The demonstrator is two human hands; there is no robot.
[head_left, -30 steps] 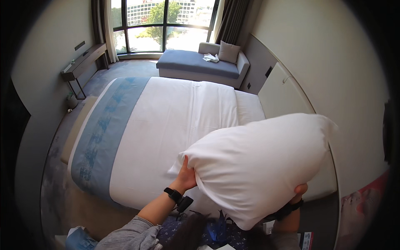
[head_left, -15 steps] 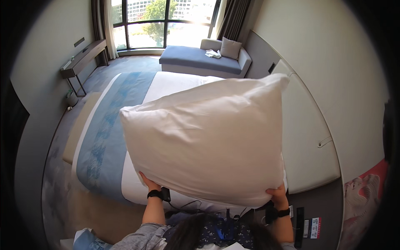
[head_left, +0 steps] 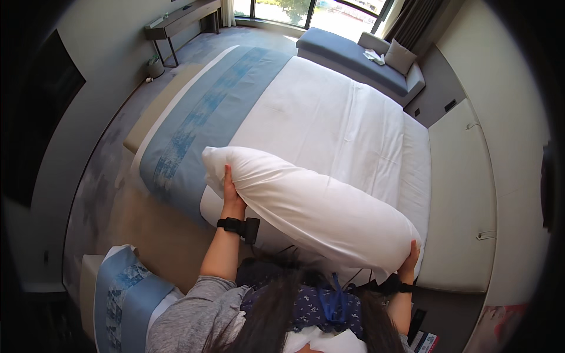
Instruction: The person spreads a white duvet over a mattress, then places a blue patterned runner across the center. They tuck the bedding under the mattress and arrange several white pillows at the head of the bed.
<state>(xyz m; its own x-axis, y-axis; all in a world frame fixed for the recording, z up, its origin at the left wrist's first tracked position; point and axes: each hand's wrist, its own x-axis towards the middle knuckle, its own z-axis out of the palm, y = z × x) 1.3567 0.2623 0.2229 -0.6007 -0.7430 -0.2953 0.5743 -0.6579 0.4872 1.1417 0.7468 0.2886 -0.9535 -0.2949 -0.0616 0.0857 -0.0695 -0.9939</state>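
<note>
A large white pillow (head_left: 312, 206) lies lengthwise between my hands, just above the near edge of the bed (head_left: 329, 117). My left hand (head_left: 231, 197) presses flat against its left end; a black band sits on that wrist. At the pillow's right end my right hand (head_left: 409, 262) grips the corner from below, also with a dark wrist band. The bed has a white sheet and a blue patterned runner (head_left: 200, 123) across its foot end.
A padded headboard panel (head_left: 459, 194) runs along the right wall. A grey sofa (head_left: 359, 59) with a cushion stands by the window. A desk (head_left: 176, 20) is at the far left, a beige bench (head_left: 156, 109) beside the bed, and a folded blue-and-white cloth (head_left: 120, 294) at lower left.
The pillow was held up broadside in front of me; now it is turned edge-on and lowered over the bed's near side. My view has tilted down toward the bed.
</note>
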